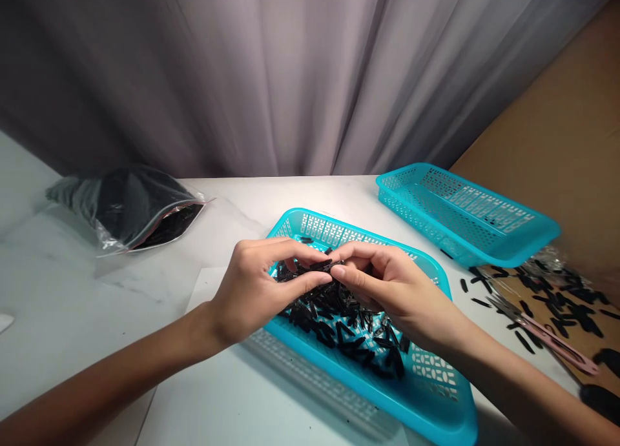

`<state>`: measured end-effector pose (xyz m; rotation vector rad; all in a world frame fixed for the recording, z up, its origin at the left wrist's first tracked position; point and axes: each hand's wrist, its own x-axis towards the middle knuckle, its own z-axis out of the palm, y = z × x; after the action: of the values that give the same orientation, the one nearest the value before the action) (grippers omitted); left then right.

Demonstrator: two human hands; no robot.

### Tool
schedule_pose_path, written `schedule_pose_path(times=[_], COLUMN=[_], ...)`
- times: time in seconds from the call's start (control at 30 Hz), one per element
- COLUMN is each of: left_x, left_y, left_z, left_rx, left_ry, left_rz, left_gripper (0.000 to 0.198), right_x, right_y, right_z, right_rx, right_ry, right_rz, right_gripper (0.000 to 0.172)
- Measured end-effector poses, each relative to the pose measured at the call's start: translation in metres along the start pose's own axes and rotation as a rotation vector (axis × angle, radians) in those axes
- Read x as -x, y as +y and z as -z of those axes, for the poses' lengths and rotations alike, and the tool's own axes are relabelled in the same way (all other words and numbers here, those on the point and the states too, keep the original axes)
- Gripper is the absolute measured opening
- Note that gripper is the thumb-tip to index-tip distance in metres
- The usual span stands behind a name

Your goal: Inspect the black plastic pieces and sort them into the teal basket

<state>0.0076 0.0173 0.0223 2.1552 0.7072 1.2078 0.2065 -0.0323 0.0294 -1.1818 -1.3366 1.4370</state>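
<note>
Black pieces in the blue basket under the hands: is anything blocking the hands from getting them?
Nothing visible is. The left hand and right hand are over the open blue basket, with no lid between them and the loose black pieces lying inside.

Grey curtain (pixel 290 78) behind white tabletop (pixel 62 323)

Left hand (pixel 264 278): bare, slim; fingers (pixel 293 247) long, slender. Left thumb (pixel 306 284) smooth, rounded at end. Left wrist (pixel 213 328): bare, narrow. Left forearm (pixel 145 368): bare out to edge of view, slender, smooth in outline. Right hand (pixel 392 281): bare, similar slim build. Right thumb (pixel 358 281) likewise rounded. Right wrist (pixel 443 323) bare. Right forearm (pixel 513 375): bare to edge of view, slender. Nail detail too small to read.
</note>
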Motion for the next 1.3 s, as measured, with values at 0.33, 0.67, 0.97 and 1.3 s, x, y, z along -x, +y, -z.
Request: schedule_pose_path(times=[0.33, 0.67, 0.97, 1.3], left_x=[-0.003, -0.005, -0.004, -0.004], left_y=[0.004, 0.001, 0.004, 0.003], left_z=[0.000, 0.002, 0.004, 0.003], left_rx=[0.192, 0.285, 0.250, 0.261], left_ry=[-0.003, -0.002, 0.004, 0.020], left_rz=[0.257, 0.402, 0.338, 0.273], left_gripper=[0.010, 0.012, 0.009, 0.011], right_x=[0.003, 0.003, 0.003, 0.006], right_y=[-0.007, -0.013, -0.015, -0.015], right_z=[-0.001, 0.007, 0.006, 0.004], right_rx=[0.234, 0.325, 0.335, 0.348], right_ry=[0.093, 0.121, 0.138, 0.147], right_rz=[0.064, 0.078, 0.080, 0.085], right_gripper=[0.026, 0.027, 0.028, 0.028])
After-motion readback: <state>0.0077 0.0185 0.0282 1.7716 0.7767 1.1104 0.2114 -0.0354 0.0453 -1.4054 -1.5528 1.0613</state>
